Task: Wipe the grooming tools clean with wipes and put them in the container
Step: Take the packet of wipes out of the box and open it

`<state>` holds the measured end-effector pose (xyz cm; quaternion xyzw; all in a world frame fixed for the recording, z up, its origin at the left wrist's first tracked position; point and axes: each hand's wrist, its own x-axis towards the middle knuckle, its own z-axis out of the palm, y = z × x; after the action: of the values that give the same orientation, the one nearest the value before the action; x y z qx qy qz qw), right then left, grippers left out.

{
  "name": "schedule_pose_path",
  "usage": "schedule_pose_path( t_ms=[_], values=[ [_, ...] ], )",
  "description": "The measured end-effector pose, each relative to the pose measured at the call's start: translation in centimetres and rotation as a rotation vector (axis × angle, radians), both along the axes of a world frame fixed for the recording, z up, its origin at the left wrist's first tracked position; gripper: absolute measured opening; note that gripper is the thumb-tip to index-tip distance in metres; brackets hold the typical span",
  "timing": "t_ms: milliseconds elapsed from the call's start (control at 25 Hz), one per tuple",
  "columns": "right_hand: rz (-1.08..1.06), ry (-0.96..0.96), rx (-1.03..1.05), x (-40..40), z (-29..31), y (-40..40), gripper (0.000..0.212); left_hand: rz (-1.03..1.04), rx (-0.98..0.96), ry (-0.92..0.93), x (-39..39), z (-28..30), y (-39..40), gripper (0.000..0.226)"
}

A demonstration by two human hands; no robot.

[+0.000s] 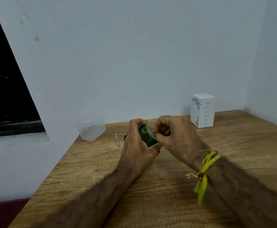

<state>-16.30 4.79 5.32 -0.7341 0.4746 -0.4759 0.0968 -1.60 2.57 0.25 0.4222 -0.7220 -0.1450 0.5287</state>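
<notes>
One small green wipes pack (147, 136) sits raised above the wooden table (167, 186), tilted, held between both hands near the middle of the view. Left hand (137, 142) grips it from the left side and beneath, fingers curled over the far top edge, thumb side under the near end. Right hand (172, 134) meets the pack's right edge, fingers bent and pinching at that edge; what exactly lies between the fingertips is too blurred to tell. Just beyond the left hand, slim metal grooming tools (117, 139) lie flat on the table, one a narrow tweezer-like piece, others partly hidden behind the hand. Further left, at the table's far corner against the wall, a clear plastic container (92, 129) stands upright, apart from the tools; its contents are not discernible. To the right, well apart from the hands, a white printed carton (202, 111) stands upright near the back wall. A yellow thread band (205, 170) with loose ends is tied round the right wrist. A dark window (6, 99) fills the far left.
</notes>
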Motion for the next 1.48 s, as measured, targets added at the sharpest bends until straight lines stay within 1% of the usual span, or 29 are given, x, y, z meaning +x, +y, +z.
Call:
schedule_pose_path(
  t_ms=[160, 320, 400, 560, 720, 840, 1000, 1120, 1200, 1280, 1360, 1440, 1480],
  values=[
    [-0.012, 0.033, 0.006, 0.5, -0.2, 0.0, 0.013, 0.036, -0.043, 0.051, -0.1, 0.1, 0.0, 0.068],
    [-0.020, 0.061, 0.031, 0.8, -0.1, 0.4, 0.010, 0.003, -0.039, 0.060, -0.1, -0.1, -0.1, 0.062],
    [-0.034, 0.027, 0.051, 0.9, -0.1, 0.4, 0.008, 0.003, -0.036, 0.044, -0.1, -0.1, -0.2, 0.060],
    [-0.111, -0.116, 0.113, 0.9, -0.5, 0.1, 0.013, 0.018, -0.050, 0.013, -0.1, -0.2, -0.3, 0.064],
    [-0.171, -0.160, 0.116, 1.0, -0.9, -0.1, 0.016, 0.018, -0.058, 0.016, -0.1, -0.2, -0.1, 0.065],
    [-0.174, -0.125, 0.138, 1.2, -0.9, -0.1, 0.016, 0.028, -0.049, 0.009, 0.1, -0.3, -0.3, 0.066],
    [-0.108, -0.096, 0.213, 1.0, -1.1, -0.3, 0.004, 0.012, -0.035, -0.027, 0.1, -0.3, -0.1, 0.065],
    [-0.088, -0.059, 0.230, 0.8, -1.3, -0.7, 0.012, -0.006, -0.026, -0.078, 0.0, 0.0, 0.0, 0.066],
    [-0.068, -0.103, 0.233, 0.3, -1.3, -1.2, 0.015, -0.042, 0.001, -0.111, 0.3, 0.5, 0.1, 0.068],
    [-0.025, -0.179, 0.225, -0.5, -1.3, -1.7, 0.015, -0.149, 0.095, -0.103, 1.1, 1.1, 0.1, 0.070],
    [0.037, -0.263, 0.259, -1.1, -1.2, -2.2, 0.014, -0.256, 0.207, -0.023, 2.0, 1.3, 0.1, 0.057],
    [0.098, -0.392, 0.339, -1.4, -0.9, -2.3, 0.013, -0.281, 0.247, 0.068, 2.5, 1.2, -0.1, 0.038],
    [0.121, -0.471, 0.380, -1.4, -0.7, -2.2, 0.014, -0.286, 0.264, 0.119, 2.6, 1.1, -0.2, 0.033]
  ],
)
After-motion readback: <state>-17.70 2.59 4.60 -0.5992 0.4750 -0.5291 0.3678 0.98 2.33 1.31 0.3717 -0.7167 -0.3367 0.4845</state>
